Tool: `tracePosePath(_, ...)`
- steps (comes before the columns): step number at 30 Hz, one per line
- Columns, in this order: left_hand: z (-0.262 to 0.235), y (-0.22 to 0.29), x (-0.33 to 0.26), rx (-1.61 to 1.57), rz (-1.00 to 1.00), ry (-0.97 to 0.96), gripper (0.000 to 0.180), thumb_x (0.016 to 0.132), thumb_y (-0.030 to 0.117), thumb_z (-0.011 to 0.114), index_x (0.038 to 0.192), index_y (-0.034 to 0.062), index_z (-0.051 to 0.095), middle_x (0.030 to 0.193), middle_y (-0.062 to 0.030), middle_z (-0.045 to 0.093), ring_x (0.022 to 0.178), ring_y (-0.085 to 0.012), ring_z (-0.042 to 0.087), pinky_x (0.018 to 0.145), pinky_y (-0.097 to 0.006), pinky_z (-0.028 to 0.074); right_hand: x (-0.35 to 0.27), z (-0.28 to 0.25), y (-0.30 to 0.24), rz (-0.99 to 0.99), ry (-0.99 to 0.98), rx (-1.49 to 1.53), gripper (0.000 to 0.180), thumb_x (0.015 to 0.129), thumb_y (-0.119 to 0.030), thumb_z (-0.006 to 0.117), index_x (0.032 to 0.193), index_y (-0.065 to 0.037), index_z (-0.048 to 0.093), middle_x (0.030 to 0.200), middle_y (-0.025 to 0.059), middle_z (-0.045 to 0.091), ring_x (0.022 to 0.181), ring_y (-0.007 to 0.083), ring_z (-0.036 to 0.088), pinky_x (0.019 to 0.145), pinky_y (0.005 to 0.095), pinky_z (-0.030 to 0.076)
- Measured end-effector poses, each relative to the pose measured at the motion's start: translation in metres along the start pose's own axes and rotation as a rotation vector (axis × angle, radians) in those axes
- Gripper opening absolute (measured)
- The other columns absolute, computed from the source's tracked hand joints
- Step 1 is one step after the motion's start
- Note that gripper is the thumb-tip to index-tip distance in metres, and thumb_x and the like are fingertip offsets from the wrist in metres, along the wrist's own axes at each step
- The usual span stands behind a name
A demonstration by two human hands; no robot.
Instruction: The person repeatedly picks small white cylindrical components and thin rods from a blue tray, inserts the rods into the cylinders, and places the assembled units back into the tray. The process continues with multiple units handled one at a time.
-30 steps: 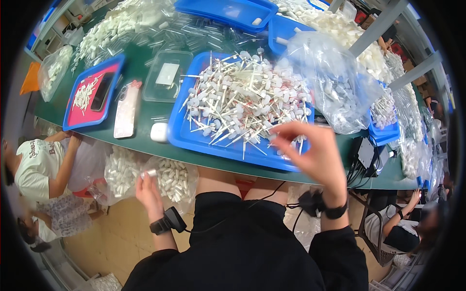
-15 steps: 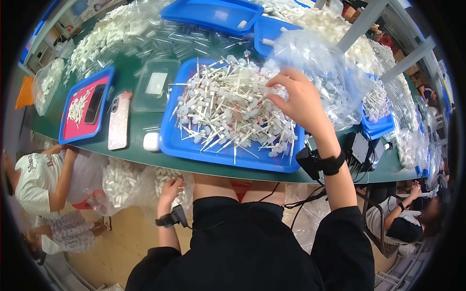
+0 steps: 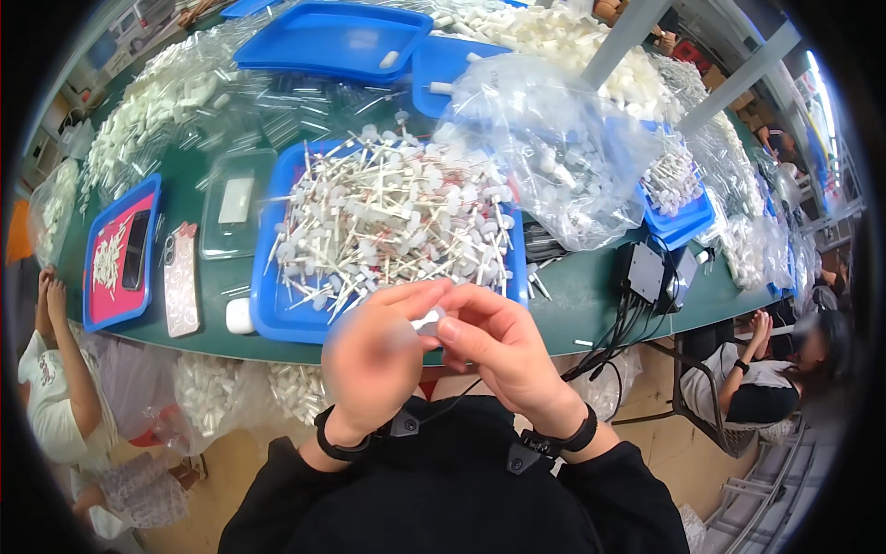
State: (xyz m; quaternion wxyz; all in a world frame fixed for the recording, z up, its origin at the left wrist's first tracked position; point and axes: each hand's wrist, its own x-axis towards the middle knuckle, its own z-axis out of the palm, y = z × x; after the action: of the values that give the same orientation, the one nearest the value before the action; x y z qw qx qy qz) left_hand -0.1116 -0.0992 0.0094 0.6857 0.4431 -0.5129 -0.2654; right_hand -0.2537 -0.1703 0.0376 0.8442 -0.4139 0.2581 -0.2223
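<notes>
In front of my body, just over the table's near edge, both hands meet at one small white plastic piece (image 3: 426, 321). My right hand (image 3: 508, 349) pinches it between thumb and fingers. The fingers of my left hand (image 3: 374, 355) close on its other side; part of that hand is smeared, and its thumb is hard to make out. Behind my hands lies a blue tray (image 3: 265, 309), heaped with thin white sticks (image 3: 392, 212) that carry round translucent discs, with some red among them. My hands cover part of the tray's near rim.
Left of the tray are a white earphone case (image 3: 240, 316), a patterned phone (image 3: 182, 282), a clear box (image 3: 221, 242) and a small pink-lined tray (image 3: 89, 309). A clear plastic bag (image 3: 554, 129) overlaps the right side. Black boxes with cables (image 3: 646, 272) sit at right. Other people sit at both sides.
My right hand has come back from the heap toward my body. My left hand has risen from below the table edge to meet it at the white piece. The view has shifted right.
</notes>
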Motion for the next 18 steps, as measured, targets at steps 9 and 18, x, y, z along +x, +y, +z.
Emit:
tracePosePath(9,-0.023,-0.023,-0.02,-0.297,-0.275,0.211,0.02,0.088,-0.003,0.057,0.108,-0.0052,0.057,0.105,-0.0166,0.063,0.101,-0.0248,0.061,0.091,-0.038,0.047,0.09,-0.146,-0.125,-0.536,0.702,-1.393,0.022,0.08,-0.022,0.069,0.083,0.0,0.068,0.069,0.0056,0.066,0.064,0.0082,0.06,0.057,0.0234,0.046)
tracePosePath(18,-0.046,-0.022,-0.042,-0.23,-0.327,0.227,0.028,0.083,-0.009,0.059,0.111,-0.0041,0.058,0.101,-0.0139,0.063,0.099,-0.0243,0.062,0.089,-0.036,0.049,0.169,-0.197,-0.102,-0.206,0.819,-1.892,0.031,0.066,-0.026,0.071,0.084,-0.002,0.067,0.083,0.0212,0.066,0.081,0.0368,0.065,0.07,0.0433,0.051)
